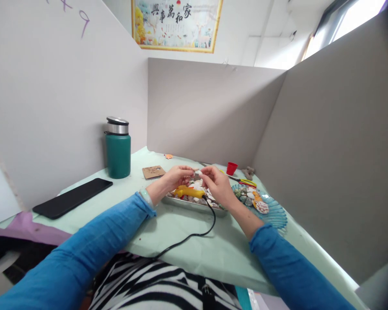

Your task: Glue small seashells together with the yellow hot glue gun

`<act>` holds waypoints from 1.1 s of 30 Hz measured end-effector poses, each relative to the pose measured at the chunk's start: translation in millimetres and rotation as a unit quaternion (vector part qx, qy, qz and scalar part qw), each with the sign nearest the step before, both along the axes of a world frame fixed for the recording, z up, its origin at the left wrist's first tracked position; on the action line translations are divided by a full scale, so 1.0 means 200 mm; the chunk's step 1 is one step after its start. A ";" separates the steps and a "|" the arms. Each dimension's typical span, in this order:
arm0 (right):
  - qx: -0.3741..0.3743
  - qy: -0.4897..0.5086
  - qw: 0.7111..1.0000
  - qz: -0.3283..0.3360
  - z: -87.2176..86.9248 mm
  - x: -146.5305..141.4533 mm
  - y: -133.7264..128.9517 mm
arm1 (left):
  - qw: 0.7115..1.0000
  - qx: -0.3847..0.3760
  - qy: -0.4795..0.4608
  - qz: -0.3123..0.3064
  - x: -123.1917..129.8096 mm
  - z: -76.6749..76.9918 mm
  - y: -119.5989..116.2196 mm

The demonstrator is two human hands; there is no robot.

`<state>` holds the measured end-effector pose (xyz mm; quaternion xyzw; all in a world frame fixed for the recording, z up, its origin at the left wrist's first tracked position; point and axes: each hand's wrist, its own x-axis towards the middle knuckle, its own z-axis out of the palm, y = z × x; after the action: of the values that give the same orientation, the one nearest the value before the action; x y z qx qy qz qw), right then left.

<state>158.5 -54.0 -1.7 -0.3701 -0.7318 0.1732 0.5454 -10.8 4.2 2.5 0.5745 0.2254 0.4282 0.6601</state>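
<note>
Here, small pieces (198, 172), between the hands (182, 175) (216, 182).

One head-worn view from above the lap, facing forward and down over both forearms toward the nearby table (181, 224).

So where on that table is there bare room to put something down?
There's open cloth between the phone and the left sleeve, and another patch between the black cord and the right forearm. It's crowded around the metal tray, under both hands, and to the right, with the blue plate, scissors and red cup.
</note>
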 end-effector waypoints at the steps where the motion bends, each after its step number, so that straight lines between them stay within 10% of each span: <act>1: 0.014 -0.019 1.000 -0.010 -0.01 0.00 0.00 | 1.000 0.003 0.003 -0.006 0.00 0.00 0.00; 13: 0.224 -0.177 0.954 -0.089 -0.06 0.00 0.03 | 0.998 0.020 0.007 -0.058 -0.01 -0.03 0.03; 33: 0.239 -0.161 0.953 -0.093 -0.05 -0.01 0.01 | 0.997 0.005 0.006 -0.078 -0.02 -0.03 0.03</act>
<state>156.8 -52.7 -12.2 -0.3184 -0.7923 -0.1207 0.5062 -15.0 10.7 -3.7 0.5960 0.1819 0.3728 0.6875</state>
